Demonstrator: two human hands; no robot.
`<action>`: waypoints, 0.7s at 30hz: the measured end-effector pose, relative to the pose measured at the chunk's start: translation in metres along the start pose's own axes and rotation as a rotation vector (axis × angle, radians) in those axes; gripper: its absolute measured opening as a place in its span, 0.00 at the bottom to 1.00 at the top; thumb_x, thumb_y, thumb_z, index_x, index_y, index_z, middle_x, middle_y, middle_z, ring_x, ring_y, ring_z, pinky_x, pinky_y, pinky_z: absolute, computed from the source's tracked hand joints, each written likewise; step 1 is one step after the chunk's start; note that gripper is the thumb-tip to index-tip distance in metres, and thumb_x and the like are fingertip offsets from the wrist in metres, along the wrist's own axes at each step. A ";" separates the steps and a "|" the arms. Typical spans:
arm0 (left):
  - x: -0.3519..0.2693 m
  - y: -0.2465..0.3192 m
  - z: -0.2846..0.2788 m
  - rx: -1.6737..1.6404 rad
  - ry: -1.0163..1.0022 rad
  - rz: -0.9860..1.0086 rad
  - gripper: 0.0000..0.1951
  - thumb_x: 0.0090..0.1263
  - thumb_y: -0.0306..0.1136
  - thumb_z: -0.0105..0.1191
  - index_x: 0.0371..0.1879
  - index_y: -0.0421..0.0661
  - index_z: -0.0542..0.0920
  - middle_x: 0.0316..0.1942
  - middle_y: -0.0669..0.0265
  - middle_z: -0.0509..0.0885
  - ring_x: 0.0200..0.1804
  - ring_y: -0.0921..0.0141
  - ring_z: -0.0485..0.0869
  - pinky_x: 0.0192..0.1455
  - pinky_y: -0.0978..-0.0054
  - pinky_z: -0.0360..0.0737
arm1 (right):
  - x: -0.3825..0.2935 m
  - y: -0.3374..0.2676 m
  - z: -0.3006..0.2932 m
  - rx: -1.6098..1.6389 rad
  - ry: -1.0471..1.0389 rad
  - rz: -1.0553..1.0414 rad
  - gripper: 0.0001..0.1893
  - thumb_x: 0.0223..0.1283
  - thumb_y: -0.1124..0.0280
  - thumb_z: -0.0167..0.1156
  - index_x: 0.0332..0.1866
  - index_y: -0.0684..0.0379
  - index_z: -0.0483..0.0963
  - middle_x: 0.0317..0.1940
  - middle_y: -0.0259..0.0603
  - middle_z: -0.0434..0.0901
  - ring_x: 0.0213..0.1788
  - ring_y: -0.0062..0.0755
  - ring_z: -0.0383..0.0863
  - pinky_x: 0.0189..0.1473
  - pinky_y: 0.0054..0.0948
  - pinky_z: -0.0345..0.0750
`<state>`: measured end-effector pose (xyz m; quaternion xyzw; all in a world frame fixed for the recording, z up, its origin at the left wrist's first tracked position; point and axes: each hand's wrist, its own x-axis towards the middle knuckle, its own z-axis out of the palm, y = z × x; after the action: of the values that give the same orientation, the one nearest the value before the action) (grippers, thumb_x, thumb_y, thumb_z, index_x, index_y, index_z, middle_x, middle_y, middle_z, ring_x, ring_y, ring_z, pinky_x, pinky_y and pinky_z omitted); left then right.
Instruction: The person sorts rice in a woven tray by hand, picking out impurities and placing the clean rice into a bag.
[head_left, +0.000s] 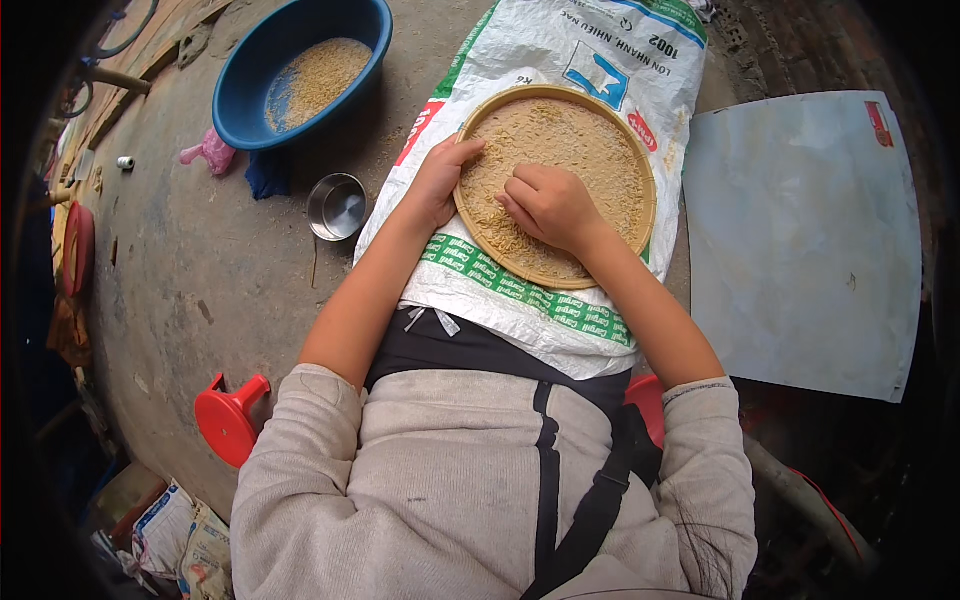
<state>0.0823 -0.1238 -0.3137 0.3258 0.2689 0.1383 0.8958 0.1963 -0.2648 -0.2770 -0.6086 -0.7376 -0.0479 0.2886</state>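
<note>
A round, shallow bamboo winnowing tray (650, 184) lies before me on a white woven plastic feed sack (517, 360) spread over my lap. Pale grain (577, 135), which looks like rice mixed with yellower unhusked grains, covers the tray's bottom. My left hand (442, 180) grips the rim on the left side, thumb on top over the grain. Over the middle of the tray, my right hand (551, 206) is curled with its fingertips down at the grain. Yellowish husked-looking grains gather just below those fingers. Whether any grain sits inside the curled fingers is hidden.
A blue plastic basin (232, 112) holding grain stands at upper left, near a pink plastic bag (214, 154). A metal bowl (337, 206) sits on the concrete floor (172, 247) left of the sack. A red plastic stool (229, 424) is at lower left; a grey-white sheet (802, 247) lies right.
</note>
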 end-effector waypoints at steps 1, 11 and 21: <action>0.001 -0.001 -0.001 0.012 0.004 0.010 0.15 0.70 0.29 0.47 0.53 0.38 0.72 0.43 0.57 0.81 0.42 0.68 0.83 0.44 0.71 0.84 | -0.001 0.000 0.001 0.000 0.001 0.000 0.11 0.57 0.66 0.60 0.24 0.58 0.69 0.21 0.38 0.69 0.25 0.37 0.76 0.27 0.33 0.74; -0.001 0.001 0.000 -0.004 -0.008 0.001 0.14 0.70 0.28 0.46 0.52 0.37 0.71 0.43 0.55 0.81 0.43 0.67 0.84 0.46 0.71 0.84 | -0.007 0.003 0.002 0.090 0.027 0.100 0.15 0.59 0.67 0.60 0.18 0.58 0.70 0.16 0.39 0.71 0.17 0.38 0.73 0.22 0.33 0.72; 0.002 -0.001 -0.001 0.020 0.036 -0.012 0.14 0.69 0.28 0.47 0.51 0.36 0.72 0.43 0.56 0.81 0.43 0.68 0.84 0.45 0.72 0.84 | -0.025 0.052 -0.027 1.172 0.759 0.877 0.24 0.72 0.57 0.46 0.17 0.56 0.65 0.13 0.31 0.64 0.13 0.21 0.60 0.16 0.23 0.57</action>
<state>0.0829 -0.1234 -0.3161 0.3309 0.2881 0.1361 0.8882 0.2564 -0.2847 -0.2812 -0.5345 -0.1904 0.2595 0.7815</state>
